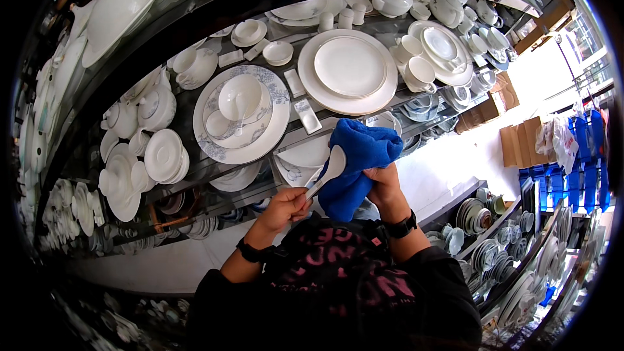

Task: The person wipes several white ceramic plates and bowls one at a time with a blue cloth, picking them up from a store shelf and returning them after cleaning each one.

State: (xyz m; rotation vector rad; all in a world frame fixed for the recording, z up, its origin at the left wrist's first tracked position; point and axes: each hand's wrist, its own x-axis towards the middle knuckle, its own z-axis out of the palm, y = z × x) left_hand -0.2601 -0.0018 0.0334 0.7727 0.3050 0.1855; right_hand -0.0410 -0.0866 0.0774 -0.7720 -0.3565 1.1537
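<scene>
"By the shelf (185, 101), what's held?"
"My left hand (287, 210) pinches the spoon (335, 164); my right hand (385, 186) clutches the blue cloth (365, 145) behind it."
"Risk?"
"A slack pinch could drop and chip it."

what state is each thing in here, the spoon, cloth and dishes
White spoon: gripped by handle in left hand
Blue cloth: bunched in right hand
Round white plates: stacked, smaller on larger
Patterned plate: face up, under a white bowl
Small dishes at left: stacked
</scene>
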